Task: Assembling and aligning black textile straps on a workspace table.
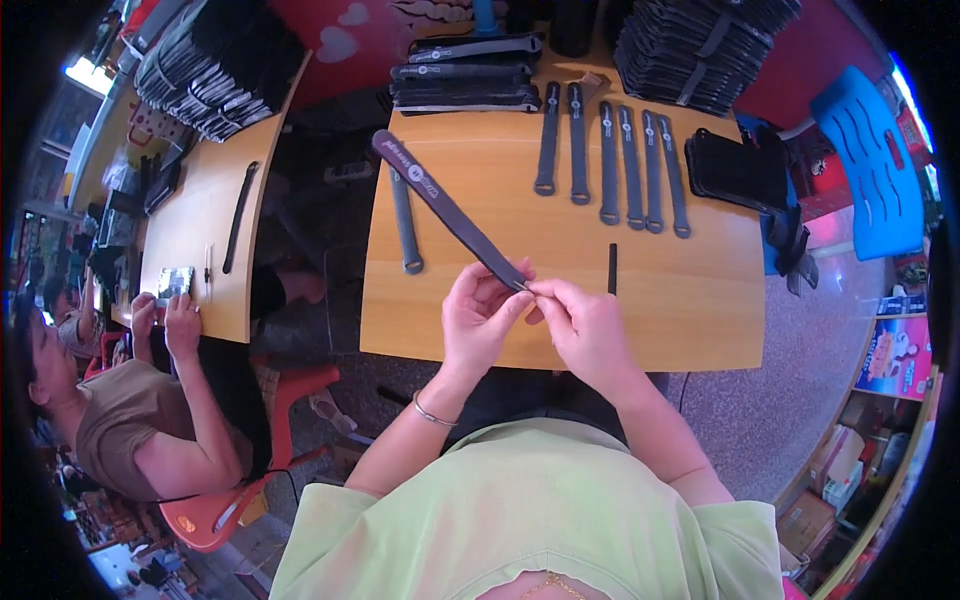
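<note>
Above the table's near edge, a long dark grey fabric strap (440,205) with a rounded far tip and pale printing slants up to the left. My left hand (475,325) pinches its near end from below and beside it. Thumb and forefinger of my right hand (582,330) close on that same end, touching the left fingertips. The fingers hide the detail there. Another grey strap (406,230) with a loop end lies beyond, to the left. Several similar straps (608,165) lie side by side at the far right. A short black strip (613,268) rests beyond my right hand.
Stacked straps (465,75) and a tall bundled pile (690,55) stand at the wooden table's (690,310) far side. Black flat pieces (735,170) lie at its right edge, near a blue chair (870,165). On the left, a co-worker sits at another table (200,215).
</note>
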The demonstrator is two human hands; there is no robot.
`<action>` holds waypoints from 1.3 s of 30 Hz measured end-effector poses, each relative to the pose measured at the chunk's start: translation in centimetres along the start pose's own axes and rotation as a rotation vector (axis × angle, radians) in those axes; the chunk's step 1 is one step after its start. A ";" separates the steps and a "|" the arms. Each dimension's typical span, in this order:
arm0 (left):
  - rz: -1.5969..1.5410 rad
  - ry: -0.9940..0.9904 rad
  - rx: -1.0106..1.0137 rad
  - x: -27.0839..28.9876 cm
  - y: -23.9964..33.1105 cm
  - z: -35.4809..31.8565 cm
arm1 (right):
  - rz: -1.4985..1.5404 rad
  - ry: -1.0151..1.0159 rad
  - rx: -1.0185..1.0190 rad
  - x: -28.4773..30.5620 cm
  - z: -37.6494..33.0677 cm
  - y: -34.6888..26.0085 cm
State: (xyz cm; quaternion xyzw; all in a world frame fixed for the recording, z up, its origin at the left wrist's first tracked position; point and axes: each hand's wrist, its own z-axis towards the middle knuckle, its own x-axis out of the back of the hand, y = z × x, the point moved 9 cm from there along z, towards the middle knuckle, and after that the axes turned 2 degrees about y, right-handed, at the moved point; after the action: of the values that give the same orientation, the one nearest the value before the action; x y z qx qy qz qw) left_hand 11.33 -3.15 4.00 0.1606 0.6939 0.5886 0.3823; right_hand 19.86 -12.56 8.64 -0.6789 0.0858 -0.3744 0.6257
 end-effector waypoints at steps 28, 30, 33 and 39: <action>0.716 0.004 -0.358 0.2 2.8 -0.3 | -0.020 -0.093 -0.116 -1.2 -0.1 0.7; 0.656 -0.018 -0.341 0.0 3.2 0.0 | 0.044 0.011 -0.039 -0.7 0.1 0.4; 0.696 -0.059 -0.355 -0.4 3.4 0.2 | -0.063 0.100 0.057 0.0 0.2 -0.3; 0.642 -0.115 -0.289 -0.8 4.2 -0.2 | -0.279 0.155 0.222 1.4 1.4 -1.8</action>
State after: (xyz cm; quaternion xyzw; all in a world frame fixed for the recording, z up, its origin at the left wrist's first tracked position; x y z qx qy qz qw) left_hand 10.73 -2.76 8.20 0.3477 0.4950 0.7608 0.2349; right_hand 21.07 -11.97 10.94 -0.5803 -0.0030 -0.5160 0.6301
